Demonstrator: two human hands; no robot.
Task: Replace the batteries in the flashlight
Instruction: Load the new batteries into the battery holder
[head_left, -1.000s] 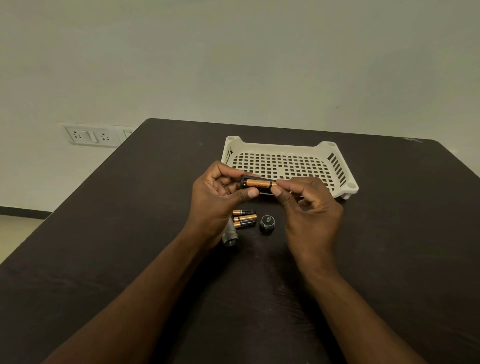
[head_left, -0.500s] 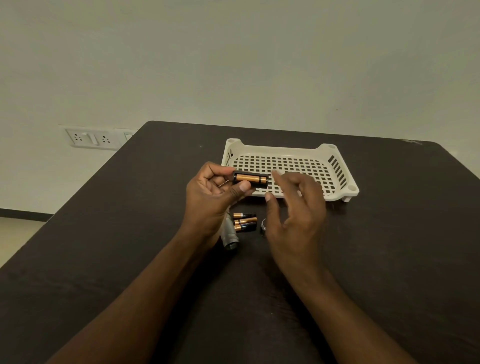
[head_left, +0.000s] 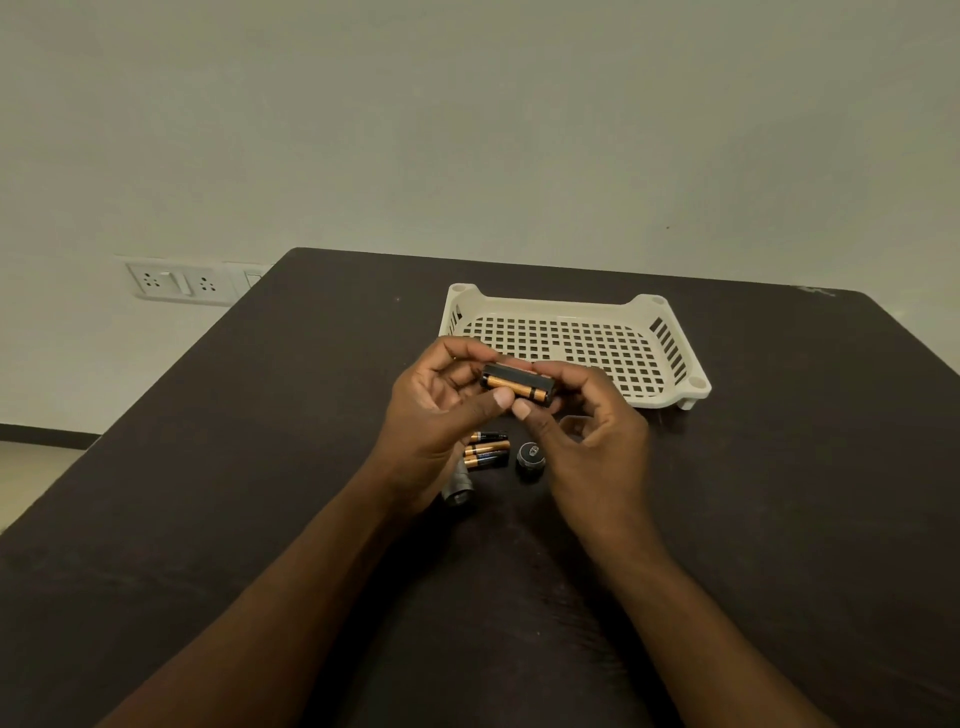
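A black battery holder (head_left: 518, 383) with a copper-and-black battery in it is held above the table between both hands. My left hand (head_left: 439, 410) grips its left end with thumb and fingers. My right hand (head_left: 592, 431) pinches its right end, thumb underneath. On the table below lie three loose batteries (head_left: 485, 450) side by side. The flashlight's black end cap (head_left: 531, 457) stands just right of them. The grey flashlight body (head_left: 458, 488) lies below my left hand, partly hidden by the wrist.
A cream perforated plastic tray (head_left: 670, 338) sits on the dark table (head_left: 260, 467) just behind my hands. A wall socket plate (head_left: 179, 280) is on the wall at left. The table's far edge meets the pale wall.
My right hand had let go of the holder and lowered half a second ago; it has come back up and pinches the holder's right end again. My left hand kept hold throughout.
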